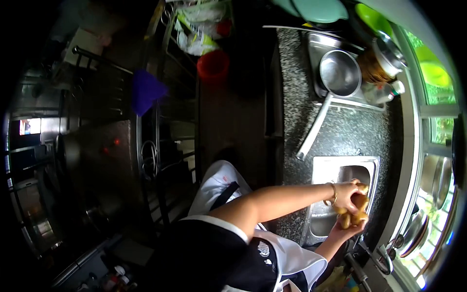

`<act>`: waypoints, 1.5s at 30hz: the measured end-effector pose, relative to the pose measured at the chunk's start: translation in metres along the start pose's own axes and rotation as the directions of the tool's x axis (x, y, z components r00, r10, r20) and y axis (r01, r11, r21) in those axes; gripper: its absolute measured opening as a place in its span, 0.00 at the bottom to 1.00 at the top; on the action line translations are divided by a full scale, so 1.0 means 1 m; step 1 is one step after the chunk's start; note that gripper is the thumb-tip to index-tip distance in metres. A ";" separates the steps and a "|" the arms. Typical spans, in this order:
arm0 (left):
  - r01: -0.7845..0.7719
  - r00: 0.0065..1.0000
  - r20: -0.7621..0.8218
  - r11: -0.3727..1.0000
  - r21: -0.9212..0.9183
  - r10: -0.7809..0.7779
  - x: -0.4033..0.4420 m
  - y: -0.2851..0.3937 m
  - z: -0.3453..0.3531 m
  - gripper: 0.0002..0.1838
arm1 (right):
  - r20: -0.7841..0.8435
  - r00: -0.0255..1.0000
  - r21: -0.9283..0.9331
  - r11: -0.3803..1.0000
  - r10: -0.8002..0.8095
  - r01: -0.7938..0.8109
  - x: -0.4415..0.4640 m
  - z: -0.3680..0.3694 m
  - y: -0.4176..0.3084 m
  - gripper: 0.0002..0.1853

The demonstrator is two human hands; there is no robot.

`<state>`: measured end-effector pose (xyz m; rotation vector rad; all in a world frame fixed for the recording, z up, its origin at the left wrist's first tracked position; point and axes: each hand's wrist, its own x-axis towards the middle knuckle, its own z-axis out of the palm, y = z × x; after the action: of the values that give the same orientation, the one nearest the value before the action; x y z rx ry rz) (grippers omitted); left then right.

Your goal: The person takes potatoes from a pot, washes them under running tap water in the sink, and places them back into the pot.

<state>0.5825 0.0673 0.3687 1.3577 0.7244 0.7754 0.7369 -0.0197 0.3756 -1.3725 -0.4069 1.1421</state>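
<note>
Both of my hands are together over a metal sink (pixel 318 162) set into a speckled stone counter (pixel 296 126). My left hand (pixel 346 194), with a bracelet at the wrist, curls over a cluster of yellow-brown potatoes (pixel 360 202) from above. My right hand (pixel 344 231) cups the same cluster from below, its fingers partly covered by the potatoes. Several potatoes bunch between the two palms, and their exact number is hidden. Below them the sink basin shows bare shiny metal.
A long-handled metal pan (pixel 340 73) rests over a second metal basin (pixel 315 46), beside a clear bottle (pixel 382 92). A faucet (pixel 382 260) stands near my right arm. Windows line the far side. Behind are a red bucket (pixel 213 65) and metal racks.
</note>
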 end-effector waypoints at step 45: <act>0.673 0.691 -0.334 0.401 0.622 -0.642 -0.184 -0.370 -0.651 0.32 | 0.518 0.274 -0.501 0.027 0.810 0.865 0.238 0.593 0.687 0.40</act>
<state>-0.0342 0.2616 -0.0520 1.5276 1.5994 -0.1971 0.0976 0.3657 -0.1933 -1.3442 -3.0531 1.5483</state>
